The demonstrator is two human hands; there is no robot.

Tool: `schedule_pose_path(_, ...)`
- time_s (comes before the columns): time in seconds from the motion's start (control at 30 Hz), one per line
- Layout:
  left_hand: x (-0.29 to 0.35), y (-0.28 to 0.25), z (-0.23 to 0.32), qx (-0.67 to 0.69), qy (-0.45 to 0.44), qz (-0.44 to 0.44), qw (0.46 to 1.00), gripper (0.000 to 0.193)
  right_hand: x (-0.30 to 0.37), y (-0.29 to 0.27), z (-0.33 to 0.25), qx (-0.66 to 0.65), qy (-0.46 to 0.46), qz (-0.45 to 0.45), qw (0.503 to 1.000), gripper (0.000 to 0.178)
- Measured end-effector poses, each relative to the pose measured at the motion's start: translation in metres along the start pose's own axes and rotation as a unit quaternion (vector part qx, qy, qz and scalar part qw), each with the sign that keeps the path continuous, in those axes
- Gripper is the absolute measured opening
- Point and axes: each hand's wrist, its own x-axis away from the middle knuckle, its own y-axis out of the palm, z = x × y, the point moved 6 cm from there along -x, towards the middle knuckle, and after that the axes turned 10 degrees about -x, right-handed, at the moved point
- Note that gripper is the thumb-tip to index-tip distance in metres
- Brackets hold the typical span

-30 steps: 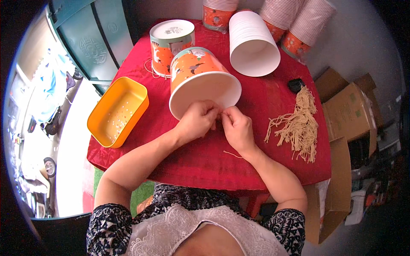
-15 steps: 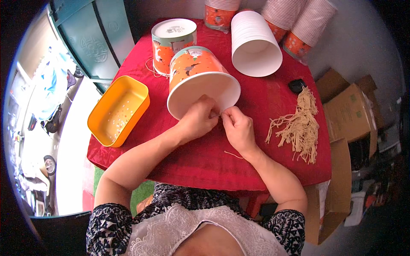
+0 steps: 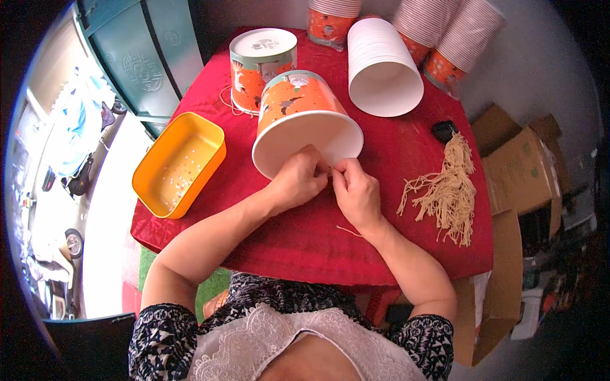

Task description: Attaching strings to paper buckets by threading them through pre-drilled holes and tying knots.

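Note:
An orange patterned paper bucket (image 3: 302, 101) lies on its side, its white mouth facing me. My left hand (image 3: 297, 178) is closed at the lower rim, its fingertips partly inside the mouth; what they pinch is hidden. Right beside it, my right hand (image 3: 357, 193) pinches a thin beige cord at the rim, fingertips almost touching the left hand's. The cord's loose end (image 3: 348, 230) shows on the table below my right wrist. To the right lies a bundle of beige cords (image 3: 451, 190), its top in something black.
A yellow tub (image 3: 149, 184) holding small white bits stands at the left. Behind the bucket, another bucket (image 3: 244, 79) stands upside down with cord at its base. Stacked white buckets (image 3: 384, 57) lie at the back of the red-covered table (image 3: 286, 244). Cardboard boxes (image 3: 521, 165) stand at the right.
The view has shifted slightly, so everything sits a little further right. Both hands stay at the bucket's rim; their fingertips have moved only slightly.

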Motion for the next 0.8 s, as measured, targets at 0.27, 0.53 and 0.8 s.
schedule_pose_path(0.27, 0.002, -0.002, -0.004, -0.019, 0.001, 0.026, 0.999, 0.018, 0.001, 0.002, -0.001, 0.063, -0.061, -0.049, 0.995, 0.007)
schedule_pose_path(0.53, 0.002, -0.007, -0.002, 0.034, -0.017, 0.069, 0.997, 0.013, 0.004, 0.004, -0.01, 0.085, -0.1, -0.074, 0.989, 0.006)
schedule_pose_path(0.8, 0.002, -0.003, 0.003, -0.044, -0.004, 0.021, 0.999, 0.015, 0.001, 0.002, 0.008, -0.045, 0.008, -0.066, 0.997, 0.008)
